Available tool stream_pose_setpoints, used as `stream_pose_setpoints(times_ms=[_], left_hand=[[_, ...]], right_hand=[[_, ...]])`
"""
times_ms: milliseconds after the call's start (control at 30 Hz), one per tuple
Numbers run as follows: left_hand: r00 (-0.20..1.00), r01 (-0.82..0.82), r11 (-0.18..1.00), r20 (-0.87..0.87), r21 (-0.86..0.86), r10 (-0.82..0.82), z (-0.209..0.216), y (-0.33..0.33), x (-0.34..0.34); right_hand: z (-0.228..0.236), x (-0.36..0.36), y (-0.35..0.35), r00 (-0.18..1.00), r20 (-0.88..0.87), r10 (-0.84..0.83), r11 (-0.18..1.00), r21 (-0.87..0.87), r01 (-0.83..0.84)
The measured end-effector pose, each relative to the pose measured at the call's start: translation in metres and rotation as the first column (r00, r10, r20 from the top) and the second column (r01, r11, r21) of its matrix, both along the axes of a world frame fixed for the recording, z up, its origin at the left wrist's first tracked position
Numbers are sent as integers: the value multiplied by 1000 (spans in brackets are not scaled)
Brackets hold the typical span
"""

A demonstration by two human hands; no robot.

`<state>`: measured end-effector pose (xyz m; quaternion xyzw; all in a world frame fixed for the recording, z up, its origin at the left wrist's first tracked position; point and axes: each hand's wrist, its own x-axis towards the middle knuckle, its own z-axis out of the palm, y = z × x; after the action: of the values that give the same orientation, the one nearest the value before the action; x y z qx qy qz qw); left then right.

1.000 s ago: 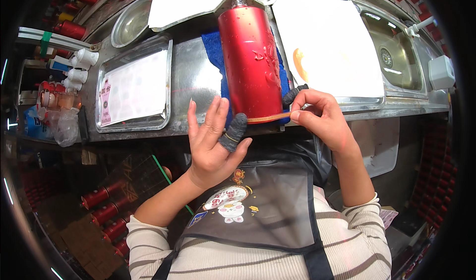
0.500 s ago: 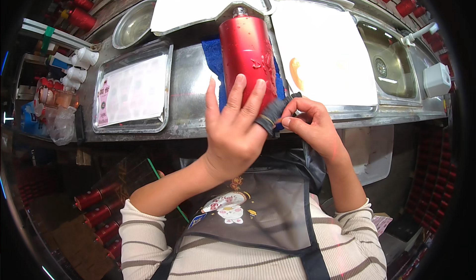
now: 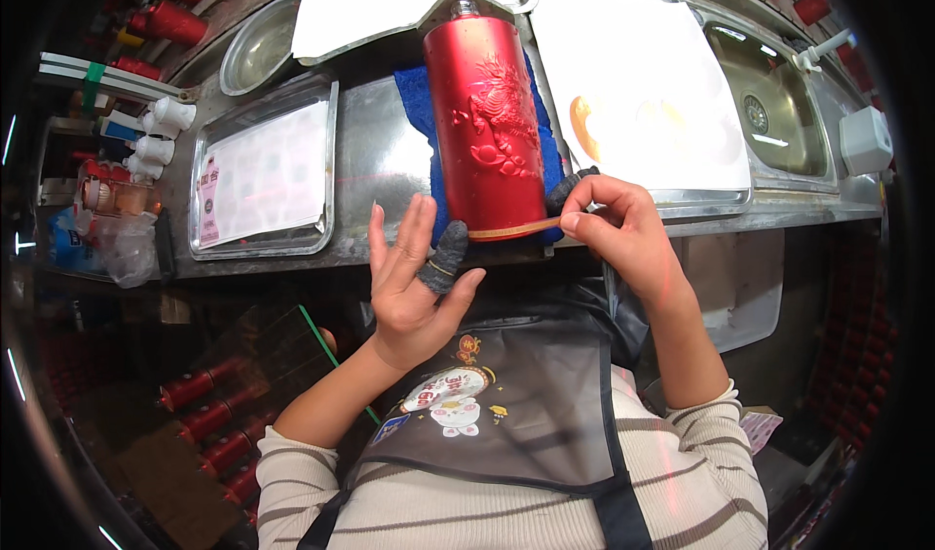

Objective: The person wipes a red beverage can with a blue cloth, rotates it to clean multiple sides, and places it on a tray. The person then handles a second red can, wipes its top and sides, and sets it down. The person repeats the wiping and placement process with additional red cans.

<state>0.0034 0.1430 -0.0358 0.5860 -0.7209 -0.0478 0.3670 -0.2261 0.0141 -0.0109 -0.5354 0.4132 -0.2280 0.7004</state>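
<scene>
Right grip [image 3: 628, 241] pinched on the narrow golden strip [image 3: 514, 229], left grip [image 3: 402, 292] spread apart beside the base, and I'd say light, level tension lays it straightest along the red embossed cylindrical bottle [image 3: 472, 175] lying on the blue cloth [image 3: 417, 100].

Stainless-steel worktop [image 3: 380, 131] being brightly lit above shadowed space.
At the right, a sink [image 3: 789, 112] is being flanked by a white tap [image 3: 823, 51]; at the lower left, a green-edged glass panel [image 3: 317, 334] is being dimmed by shadow.
</scene>
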Motion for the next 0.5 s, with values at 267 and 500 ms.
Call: stream_pose_setpoints(times_ms=[267, 500], left_hand=[[975, 80, 995, 211, -66, -65, 25, -21, -10], [917, 124, 987, 392, -103, -74, 39, -56, -38]], right_hand=[[-6, -1, 0, 1000, 18, -4, 1000, -8, 4], [-8, 2, -1, 999, 21, -32, 999, 6, 32]])
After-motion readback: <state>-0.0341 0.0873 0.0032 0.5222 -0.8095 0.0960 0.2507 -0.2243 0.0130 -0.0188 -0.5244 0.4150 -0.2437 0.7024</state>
